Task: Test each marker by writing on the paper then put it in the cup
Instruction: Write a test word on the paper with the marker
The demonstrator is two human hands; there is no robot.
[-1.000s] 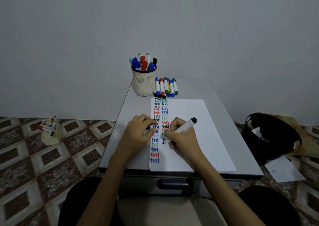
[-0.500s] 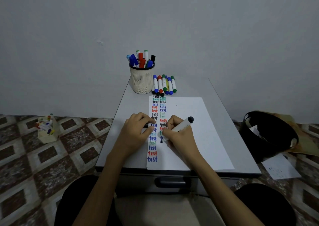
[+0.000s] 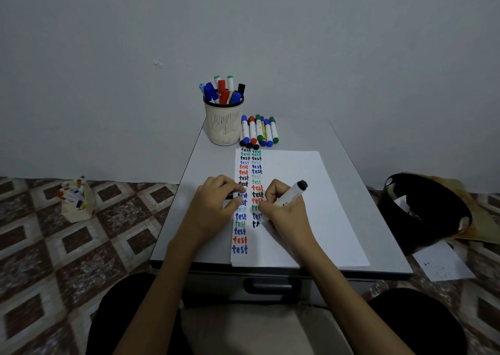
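Note:
A white sheet of paper (image 3: 297,192) lies on the grey table (image 3: 205,159), with two columns of the word "test" in several colours down its left side. My right hand (image 3: 284,214) grips a white marker with a black end (image 3: 293,192). Its tip touches the paper at fresh black letters at the bottom of the second column. My left hand (image 3: 213,205) rests on the paper's left edge and pinches a small black cap (image 3: 230,195). A cream mesh cup (image 3: 224,124) at the table's back holds several markers. A row of capped markers (image 3: 258,131) lies beside it.
A black bin (image 3: 422,214) stands on the floor at the right, with a loose sheet (image 3: 443,265) in front of it. On the tiled floor at the left sits a small box of markers (image 3: 75,200). The table has a drawer handle (image 3: 272,285) below its front edge.
The right hand's marker has added to the black letters at the bottom of the second column. The left hand has stayed in place. The view has shifted slightly.

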